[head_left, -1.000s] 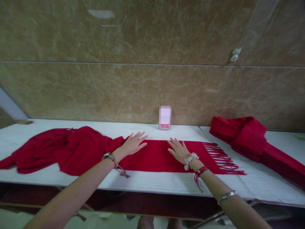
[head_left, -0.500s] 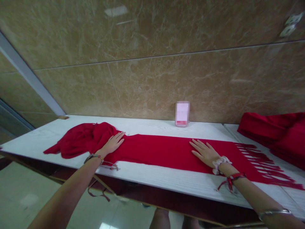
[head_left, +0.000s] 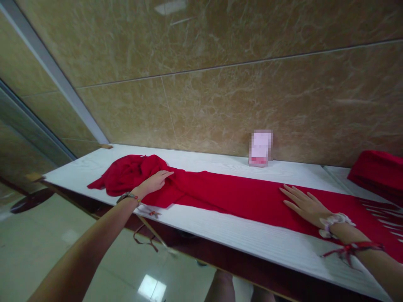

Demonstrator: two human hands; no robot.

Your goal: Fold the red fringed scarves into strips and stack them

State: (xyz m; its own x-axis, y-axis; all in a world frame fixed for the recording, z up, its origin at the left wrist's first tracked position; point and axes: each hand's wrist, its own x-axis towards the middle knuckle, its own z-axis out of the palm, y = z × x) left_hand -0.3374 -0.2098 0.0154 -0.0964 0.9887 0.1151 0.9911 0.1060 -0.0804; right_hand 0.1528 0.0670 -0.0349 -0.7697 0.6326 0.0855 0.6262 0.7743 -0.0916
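A long red scarf [head_left: 239, 195] lies lengthwise along the white tabletop. Its right part is spread flat and ends in fringe, while its left end is bunched in a heap [head_left: 132, 174]. My left hand [head_left: 154, 183] is at the heap's right side, index finger stretched out and the other fingers curled into the cloth. Creases run from that hand toward the right; its fingertips are partly hidden. Nearer the fringe, my right hand [head_left: 305, 205] rests flat on the scarf with fingers spread.
Against the marble-patterned wall [head_left: 214, 105] leans a small blurred pink-and-white item [head_left: 260, 147]. Folded red cloth [head_left: 378, 174] lies at the far right. The white table [head_left: 220, 226] has a front edge with a dark space below, and a brown strap [head_left: 145, 239] hangs there.
My left hand's fingers have gone from flat to curled on the cloth, and creases have appeared beside it. My right hand stays flat on the scarf. The view has shifted and tilted.
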